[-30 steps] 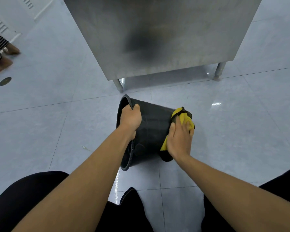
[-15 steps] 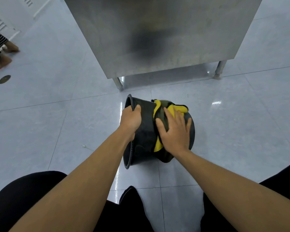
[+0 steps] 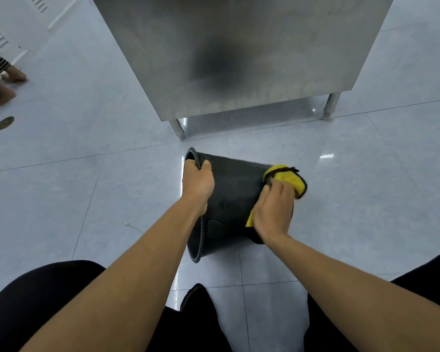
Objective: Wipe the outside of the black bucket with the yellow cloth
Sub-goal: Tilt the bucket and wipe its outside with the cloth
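Note:
The black bucket [image 3: 233, 196] lies on its side on the tiled floor, its open mouth facing left. My left hand [image 3: 198, 184] grips the rim at the top of the mouth, fingers curled inside. My right hand [image 3: 273, 212] presses the yellow cloth [image 3: 287, 177] against the bucket's outer wall near its base end on the right. The cloth has a dark trim and bunches up beyond my fingers; a strip of it shows below my palm.
A stainless steel cabinet [image 3: 239, 54] on short legs [image 3: 328, 107] stands just behind the bucket. Another person's bare feet [image 3: 0, 92] are at the far left, near a round floor drain [image 3: 4, 122]. My knees in black trousers fill the bottom edge.
My right hand slid the cloth from the bucket's middle back to the right, toward the base end. The left hand kept its grip on the rim and the bucket stayed put.

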Action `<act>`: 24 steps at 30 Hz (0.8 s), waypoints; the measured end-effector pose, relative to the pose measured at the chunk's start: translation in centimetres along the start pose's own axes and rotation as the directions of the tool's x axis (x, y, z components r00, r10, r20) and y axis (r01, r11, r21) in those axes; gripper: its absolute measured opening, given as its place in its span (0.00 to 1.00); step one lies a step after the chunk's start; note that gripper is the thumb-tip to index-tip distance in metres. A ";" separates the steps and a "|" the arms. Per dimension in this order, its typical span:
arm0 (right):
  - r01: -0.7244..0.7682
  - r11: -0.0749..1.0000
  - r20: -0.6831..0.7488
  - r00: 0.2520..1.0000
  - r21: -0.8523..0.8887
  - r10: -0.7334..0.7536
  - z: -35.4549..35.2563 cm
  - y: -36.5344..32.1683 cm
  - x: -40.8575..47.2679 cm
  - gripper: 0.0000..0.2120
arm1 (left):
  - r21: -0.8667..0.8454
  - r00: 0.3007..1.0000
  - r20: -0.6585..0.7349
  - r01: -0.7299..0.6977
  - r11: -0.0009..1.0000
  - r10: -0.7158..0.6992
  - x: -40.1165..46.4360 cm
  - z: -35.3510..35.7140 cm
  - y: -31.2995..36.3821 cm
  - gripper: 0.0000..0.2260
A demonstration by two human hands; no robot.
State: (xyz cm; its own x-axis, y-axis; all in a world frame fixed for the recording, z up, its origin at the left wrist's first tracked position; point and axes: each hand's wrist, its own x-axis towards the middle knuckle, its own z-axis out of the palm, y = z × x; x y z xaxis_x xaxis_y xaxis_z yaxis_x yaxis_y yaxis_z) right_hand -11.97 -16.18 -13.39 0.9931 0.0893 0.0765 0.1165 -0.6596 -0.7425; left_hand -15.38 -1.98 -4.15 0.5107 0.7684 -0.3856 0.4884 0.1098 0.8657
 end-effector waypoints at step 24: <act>0.234 0.971 0.159 0.958 0.053 -0.239 0.1 -3.3 0.1 0.24 | 0.126 0.941 0.315 -0.173 0.977 0.126 0.0 -0.6 -1.3 0.09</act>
State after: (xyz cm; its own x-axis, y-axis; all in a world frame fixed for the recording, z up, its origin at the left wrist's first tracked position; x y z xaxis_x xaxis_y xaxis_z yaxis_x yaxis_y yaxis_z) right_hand -12.29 -13.92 -10.94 0.9208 0.3620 0.1453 0.3445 -0.5802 -0.7381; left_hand -16.45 -1.71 -5.02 0.7648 0.5380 -0.3545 0.4780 -0.1049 0.8721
